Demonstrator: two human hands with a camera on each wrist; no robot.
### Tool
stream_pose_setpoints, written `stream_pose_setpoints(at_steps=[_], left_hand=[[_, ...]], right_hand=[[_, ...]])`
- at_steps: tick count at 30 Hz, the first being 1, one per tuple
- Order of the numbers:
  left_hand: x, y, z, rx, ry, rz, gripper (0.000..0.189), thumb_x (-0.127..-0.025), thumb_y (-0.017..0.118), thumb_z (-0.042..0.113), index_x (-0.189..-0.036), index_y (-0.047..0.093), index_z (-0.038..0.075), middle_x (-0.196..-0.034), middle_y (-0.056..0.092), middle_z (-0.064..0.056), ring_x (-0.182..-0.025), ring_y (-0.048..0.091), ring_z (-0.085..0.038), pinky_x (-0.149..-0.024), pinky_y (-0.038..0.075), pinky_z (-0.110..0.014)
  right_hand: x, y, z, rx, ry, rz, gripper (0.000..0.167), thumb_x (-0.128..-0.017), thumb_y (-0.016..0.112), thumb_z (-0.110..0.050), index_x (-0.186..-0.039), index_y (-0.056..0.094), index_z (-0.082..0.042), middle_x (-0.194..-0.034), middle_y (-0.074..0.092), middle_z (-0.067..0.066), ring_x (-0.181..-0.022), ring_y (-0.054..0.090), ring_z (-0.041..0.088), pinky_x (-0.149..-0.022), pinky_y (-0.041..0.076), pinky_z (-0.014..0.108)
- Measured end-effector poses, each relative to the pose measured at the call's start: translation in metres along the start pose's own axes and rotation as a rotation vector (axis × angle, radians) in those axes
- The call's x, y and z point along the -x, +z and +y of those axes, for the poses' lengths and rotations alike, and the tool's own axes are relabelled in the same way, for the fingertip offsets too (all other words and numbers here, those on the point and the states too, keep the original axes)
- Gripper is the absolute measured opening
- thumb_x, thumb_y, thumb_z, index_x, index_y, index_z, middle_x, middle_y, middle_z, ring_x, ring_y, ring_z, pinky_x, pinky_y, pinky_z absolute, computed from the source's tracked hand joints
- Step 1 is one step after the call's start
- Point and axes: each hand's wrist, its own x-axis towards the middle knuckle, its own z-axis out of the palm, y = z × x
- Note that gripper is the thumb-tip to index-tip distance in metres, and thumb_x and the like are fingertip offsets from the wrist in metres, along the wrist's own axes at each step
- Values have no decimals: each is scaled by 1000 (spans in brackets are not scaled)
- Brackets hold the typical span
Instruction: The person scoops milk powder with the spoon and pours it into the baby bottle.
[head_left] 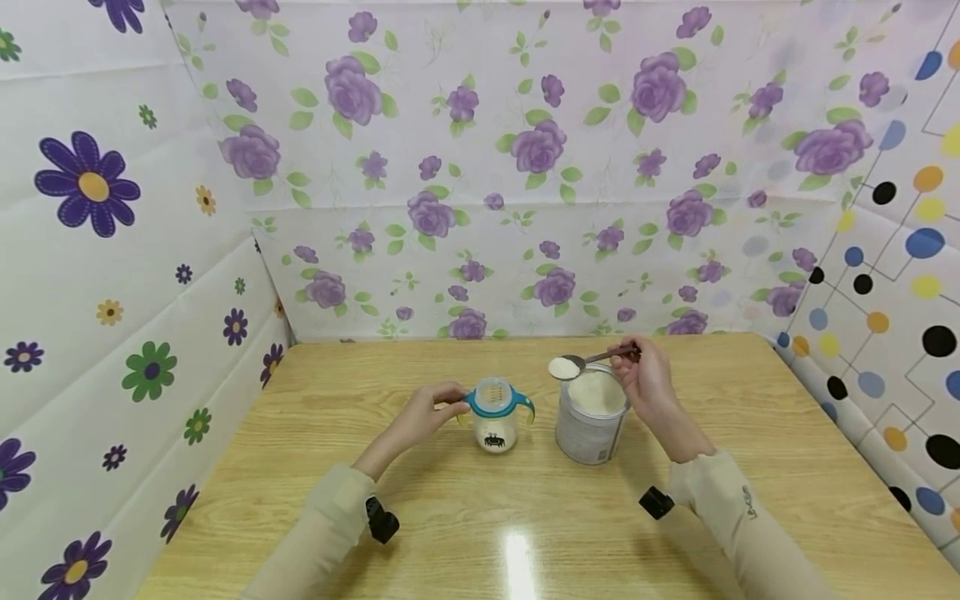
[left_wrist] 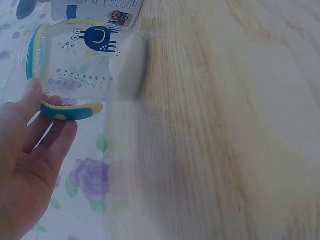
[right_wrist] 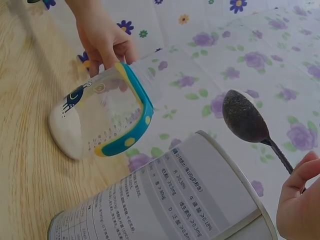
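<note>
A clear baby bottle (head_left: 495,425) with blue-and-yellow handles stands upright on the table, white powder settled at its bottom. My left hand (head_left: 432,411) grips its left handle (left_wrist: 75,111) between thumb and fingers. To its right stands an open powder can (head_left: 588,433), pale powder showing inside. My right hand (head_left: 647,377) holds a dark spoon (right_wrist: 246,117) by its handle above the can's rim. White powder (head_left: 564,367) is heaped in the spoon's bowl, which hangs over the can's left edge, on the side of the bottle.
The wooden table (head_left: 465,533) extends around both containers. Behind it hangs a flowered cloth (head_left: 487,250), with patterned sheets at the left (head_left: 135,275) and right sides. Small black cameras (head_left: 382,520) sit at both wrists.
</note>
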Motion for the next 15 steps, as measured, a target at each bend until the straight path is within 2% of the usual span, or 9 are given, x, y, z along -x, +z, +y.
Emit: stream_pose_setpoints(at_steps=[15], left_hand=[[0,-1,1,-17,-9,-7,16,-94,62,27,-107,70,21,-104,71,3,-102,66,-16,-84,56,-33]], right_hand=[[0,8,5,12,10,-39,29,-105,27,-12,-88,48,-4,-75,62,3,-58,54,8,-51,44,13]])
